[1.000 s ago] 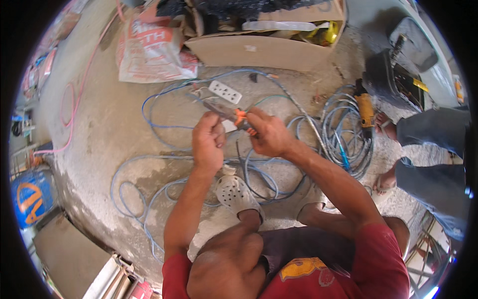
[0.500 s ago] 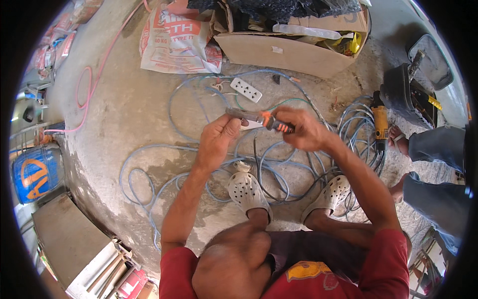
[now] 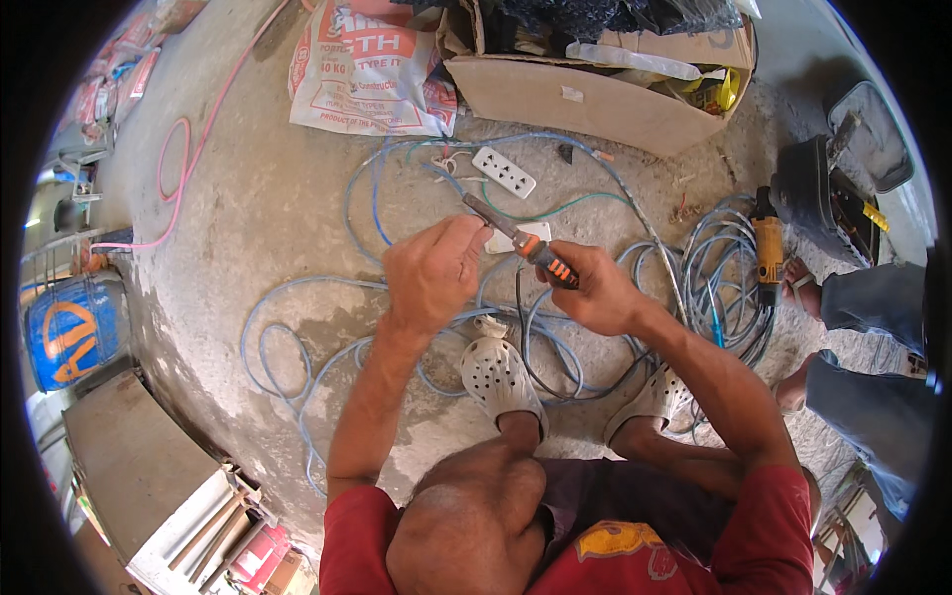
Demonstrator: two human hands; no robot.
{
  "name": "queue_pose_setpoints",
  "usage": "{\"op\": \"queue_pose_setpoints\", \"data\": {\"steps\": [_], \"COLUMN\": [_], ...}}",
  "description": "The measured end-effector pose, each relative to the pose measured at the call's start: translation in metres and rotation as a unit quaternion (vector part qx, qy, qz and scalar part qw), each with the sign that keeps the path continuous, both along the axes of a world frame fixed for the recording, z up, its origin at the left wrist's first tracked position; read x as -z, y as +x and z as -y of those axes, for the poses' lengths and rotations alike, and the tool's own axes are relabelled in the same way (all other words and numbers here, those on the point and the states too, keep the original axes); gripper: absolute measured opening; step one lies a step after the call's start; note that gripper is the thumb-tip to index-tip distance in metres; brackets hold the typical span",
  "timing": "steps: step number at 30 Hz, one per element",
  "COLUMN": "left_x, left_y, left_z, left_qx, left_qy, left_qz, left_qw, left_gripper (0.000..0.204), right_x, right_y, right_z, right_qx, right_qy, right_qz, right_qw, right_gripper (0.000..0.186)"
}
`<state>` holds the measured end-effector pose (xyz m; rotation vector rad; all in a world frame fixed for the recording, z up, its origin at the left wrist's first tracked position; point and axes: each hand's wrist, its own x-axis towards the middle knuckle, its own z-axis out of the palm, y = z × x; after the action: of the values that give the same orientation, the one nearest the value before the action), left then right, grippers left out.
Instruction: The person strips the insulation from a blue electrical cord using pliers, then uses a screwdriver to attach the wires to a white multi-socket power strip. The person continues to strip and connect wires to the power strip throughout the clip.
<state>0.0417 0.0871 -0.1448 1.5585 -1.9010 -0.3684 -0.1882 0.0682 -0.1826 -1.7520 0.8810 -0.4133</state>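
In my right hand [image 3: 600,286] is a hand tool [image 3: 540,255] with a black and orange grip and a long, narrow grey end; its exact kind is unclear. The grey end points up and left, over my left hand [image 3: 433,273]. My left fingers are pinched together just beside it, and whatever they hold is hidden. Below the tool a white rectangular box [image 3: 535,231] shows partly. Beyond my hands a white power strip [image 3: 504,173] lies on the concrete, with blue cable [image 3: 367,188] looping around it.
A cardboard box [image 3: 585,99] and a printed sack [image 3: 372,74] stand at the far side. To the right are a yellow power tool [image 3: 768,238], coiled cables, a black bin [image 3: 808,188] and another person's legs [image 3: 873,307]. A blue container [image 3: 74,332] stands left. My light clogs [image 3: 499,382] stand among the cables.
The tool has tilted from nearly level to a steeper slant, its grey end now up-left. My left hand has turned, its back now showing, and my right hand has moved slightly lower.
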Motion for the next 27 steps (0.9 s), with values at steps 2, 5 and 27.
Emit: {"op": "queue_pose_setpoints", "data": {"steps": [2,5,27], "left_x": [0.007,0.025,0.016], "left_y": [-0.003,-0.003,0.006], "left_z": [-0.001,-0.006,0.0], "left_qx": [-0.006,-0.036,0.031], "left_qy": [0.097,0.304,0.459], "left_qz": [-0.144,-0.452,-0.706], "left_qw": [0.985,0.838,0.539], "left_gripper": [0.024,0.028,0.028], "right_x": [0.009,0.011,0.014], "right_y": [-0.001,0.006,-0.006], "right_z": [-0.003,0.001,0.004], "right_qx": [0.024,0.037,-0.015], "right_qy": [-0.09,-0.035,0.21], "right_qz": [-0.002,0.006,0.145], "right_qw": [0.996,0.999,0.967], "right_gripper": [0.031,0.031,0.053]}}
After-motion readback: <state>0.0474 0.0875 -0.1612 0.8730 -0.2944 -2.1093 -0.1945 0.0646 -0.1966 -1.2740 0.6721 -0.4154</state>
